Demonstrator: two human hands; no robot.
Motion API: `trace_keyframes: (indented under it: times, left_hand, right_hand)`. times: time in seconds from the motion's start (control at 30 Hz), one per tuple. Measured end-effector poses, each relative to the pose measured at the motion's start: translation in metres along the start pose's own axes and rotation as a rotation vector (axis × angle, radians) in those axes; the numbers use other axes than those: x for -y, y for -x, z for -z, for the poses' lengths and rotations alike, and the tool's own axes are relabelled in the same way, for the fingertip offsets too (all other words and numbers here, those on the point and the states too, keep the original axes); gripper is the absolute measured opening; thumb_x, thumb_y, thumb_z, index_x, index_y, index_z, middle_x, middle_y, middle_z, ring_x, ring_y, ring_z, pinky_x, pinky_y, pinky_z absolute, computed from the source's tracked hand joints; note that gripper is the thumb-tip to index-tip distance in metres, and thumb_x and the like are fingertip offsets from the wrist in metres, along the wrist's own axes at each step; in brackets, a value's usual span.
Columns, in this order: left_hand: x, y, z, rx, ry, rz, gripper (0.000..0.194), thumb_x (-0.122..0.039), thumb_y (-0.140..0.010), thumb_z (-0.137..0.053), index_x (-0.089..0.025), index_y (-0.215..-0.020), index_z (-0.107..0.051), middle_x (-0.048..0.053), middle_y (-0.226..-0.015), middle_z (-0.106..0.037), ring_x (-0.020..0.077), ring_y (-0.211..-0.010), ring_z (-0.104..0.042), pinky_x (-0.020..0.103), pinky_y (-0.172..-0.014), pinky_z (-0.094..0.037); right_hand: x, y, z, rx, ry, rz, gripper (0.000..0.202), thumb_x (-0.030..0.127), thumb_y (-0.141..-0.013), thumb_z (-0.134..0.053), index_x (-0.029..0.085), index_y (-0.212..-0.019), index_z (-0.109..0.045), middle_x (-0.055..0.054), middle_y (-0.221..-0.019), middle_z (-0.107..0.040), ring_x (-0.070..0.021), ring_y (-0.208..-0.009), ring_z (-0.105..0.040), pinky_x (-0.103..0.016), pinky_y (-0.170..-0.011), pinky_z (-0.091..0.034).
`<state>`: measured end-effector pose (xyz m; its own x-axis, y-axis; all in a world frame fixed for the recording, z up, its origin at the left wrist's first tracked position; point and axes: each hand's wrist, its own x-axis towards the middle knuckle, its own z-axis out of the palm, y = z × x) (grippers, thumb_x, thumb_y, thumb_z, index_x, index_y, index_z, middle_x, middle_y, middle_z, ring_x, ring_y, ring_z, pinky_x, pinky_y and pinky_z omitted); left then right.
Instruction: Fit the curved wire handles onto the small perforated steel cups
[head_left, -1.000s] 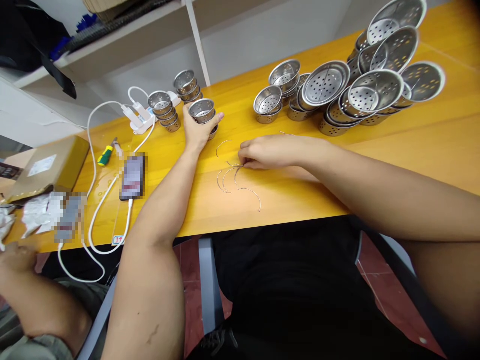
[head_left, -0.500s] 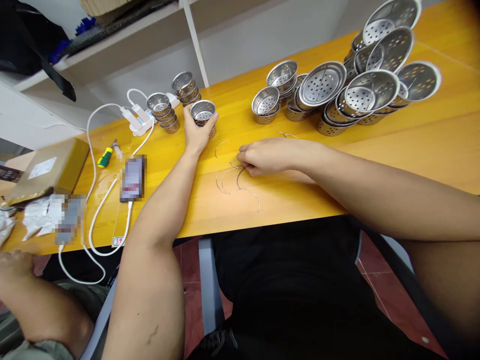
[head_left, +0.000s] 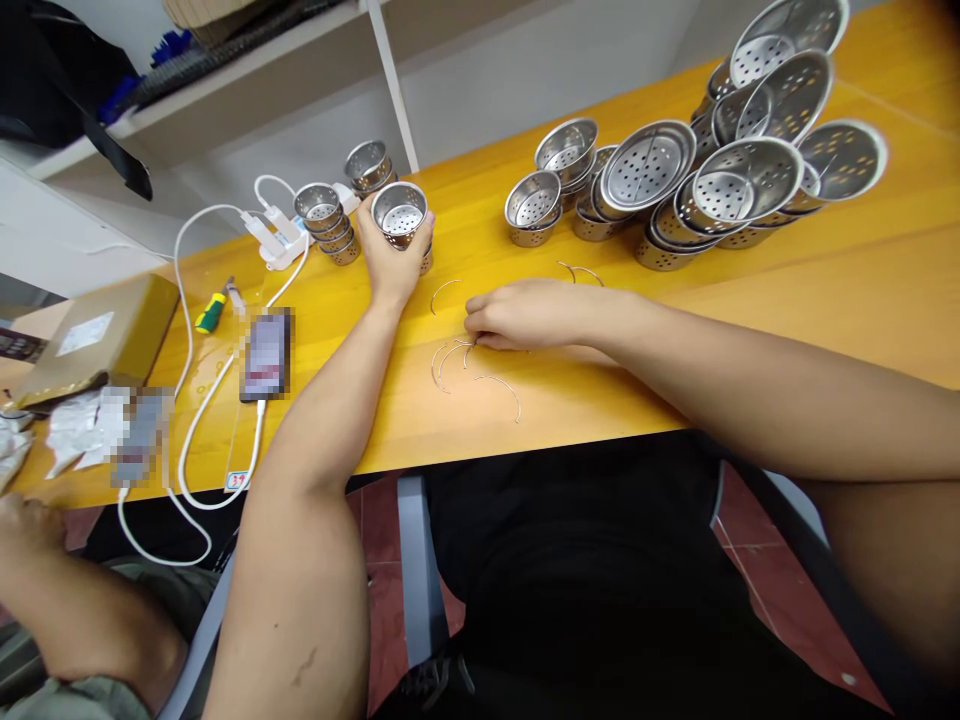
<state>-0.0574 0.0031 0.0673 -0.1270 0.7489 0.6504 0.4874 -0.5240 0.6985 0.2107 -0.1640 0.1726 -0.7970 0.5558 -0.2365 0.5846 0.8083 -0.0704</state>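
The worktop's front edge [head_left: 420,467] runs nearest the body, apart from the thin curved wires [head_left: 517,402]; the nearest arc bends rightward and towards that edge; the right hand [head_left: 517,312] is the nearer one, its fingertips at the wire ends, though whether the grip has closed on one I cannot tell; beyond and leftward, across a gap, the left hand [head_left: 394,270] clasps a perforated cup [head_left: 400,215], mouth up, just beside the left cup stack [head_left: 319,215]; farther right stand larger cups [head_left: 649,165].
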Motion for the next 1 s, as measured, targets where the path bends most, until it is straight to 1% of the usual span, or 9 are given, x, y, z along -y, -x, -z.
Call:
trace_keyframes:
  times: [0.17, 0.3, 0.4, 0.47, 0.6, 0.7, 0.8, 0.87, 1.0]
  left_hand:
    - [-0.012, 0.003, -0.003, -0.006, 0.092, -0.043, 0.119, -0.119, -0.072, -0.093, -0.035, -0.15, -0.061, 0.01, -0.169, -0.072, 0.0364, -0.175, -0.065, 0.057, -0.16, -0.046]
    - [-0.016, 0.005, -0.006, 0.052, 0.141, -0.019, 0.118, -0.108, -0.067, -0.107, -0.037, -0.151, -0.063, 0.012, -0.168, -0.069, 0.0432, -0.178, -0.063, 0.063, -0.164, -0.04]
    - [-0.015, 0.006, -0.005, 0.062, 0.135, -0.015, 0.116, -0.105, -0.069, -0.108, -0.037, -0.152, -0.064, 0.012, -0.167, -0.068, 0.0434, -0.178, -0.062, 0.064, -0.164, -0.039]
    - [-0.012, 0.005, -0.005, 0.053, 0.131, -0.024, 0.116, -0.105, -0.07, -0.108, -0.037, -0.153, -0.064, 0.012, -0.167, -0.069, 0.0433, -0.176, -0.064, 0.064, -0.163, -0.04]
    - [-0.009, 0.006, -0.006, 0.061, 0.127, -0.041, 0.113, -0.103, -0.071, -0.109, -0.037, -0.153, -0.066, 0.012, -0.165, -0.07, 0.043, -0.172, -0.067, 0.065, -0.161, -0.044]
    - [-0.012, 0.007, -0.007, 0.055, 0.12, -0.031, 0.11, -0.098, -0.071, -0.112, -0.038, -0.152, -0.067, 0.011, -0.164, -0.071, 0.0425, -0.171, -0.068, 0.064, -0.161, -0.044]
    - [-0.014, 0.007, -0.007, 0.051, 0.127, -0.018, 0.107, -0.091, -0.072, -0.116, -0.038, -0.151, -0.068, 0.011, -0.165, -0.071, 0.0433, -0.175, -0.065, 0.065, -0.163, -0.042]
    - [-0.015, 0.007, -0.006, 0.048, 0.128, -0.01, 0.106, -0.088, -0.073, -0.117, -0.038, -0.152, -0.068, 0.011, -0.167, -0.07, 0.0436, -0.177, -0.063, 0.066, -0.164, -0.04]
    - [-0.011, 0.007, -0.006, 0.048, 0.124, -0.036, 0.108, -0.094, -0.073, -0.114, -0.037, -0.152, -0.067, 0.012, -0.166, -0.069, 0.0432, -0.175, -0.064, 0.066, -0.163, -0.04]
  right_hand:
    - [0.012, -0.001, 0.004, 0.015, 0.003, -0.042, 0.034, 0.011, -0.122, -0.059, 0.014, -0.137, -0.09, -0.018, -0.145, -0.088, -0.0293, -0.105, -0.081, -0.041, -0.084, -0.045]
    - [0.015, -0.001, 0.003, 0.045, 0.029, -0.018, 0.037, 0.009, -0.124, -0.056, 0.007, -0.146, -0.085, -0.025, -0.15, -0.086, -0.0348, -0.115, -0.082, -0.043, -0.089, -0.049]
    - [0.013, 0.003, 0.004, 0.029, -0.016, -0.045, 0.027, 0.011, -0.123, -0.064, 0.012, -0.138, -0.086, -0.022, -0.15, -0.087, -0.0341, -0.116, -0.083, -0.043, -0.088, -0.047]
    - [0.009, 0.007, 0.006, -0.006, -0.075, -0.069, 0.019, 0.017, -0.125, -0.072, 0.016, -0.139, -0.085, -0.019, -0.151, -0.087, -0.0322, -0.115, -0.083, -0.041, -0.085, -0.044]
    - [-0.003, 0.011, 0.007, 0.022, -0.087, -0.036, 0.03, 0.037, -0.127, -0.083, 0.016, -0.149, -0.082, -0.019, -0.157, -0.082, -0.0306, -0.109, -0.079, -0.038, -0.078, -0.036]
    - [-0.005, 0.009, 0.009, 0.061, -0.095, -0.002, 0.015, 0.025, -0.127, -0.076, 0.018, -0.131, -0.088, -0.015, -0.149, -0.085, -0.027, -0.103, -0.076, -0.037, -0.078, -0.038]
    - [0.001, 0.008, 0.01, 0.076, -0.057, -0.033, 0.022, 0.012, -0.123, -0.069, 0.016, -0.122, -0.09, -0.015, -0.137, -0.088, -0.0272, -0.1, -0.076, -0.038, -0.077, -0.038]
    - [0.008, 0.008, 0.009, 0.073, -0.012, -0.061, 0.03, 0.006, -0.121, -0.063, 0.015, -0.122, -0.091, -0.018, -0.133, -0.09, -0.0293, -0.101, -0.079, -0.039, -0.077, -0.039]
    - [0.019, 0.007, 0.003, 0.013, 0.001, -0.069, 0.04, 0.001, -0.119, -0.057, 0.008, -0.137, -0.092, -0.027, -0.139, -0.091, -0.0349, -0.11, -0.084, -0.043, -0.089, -0.05]
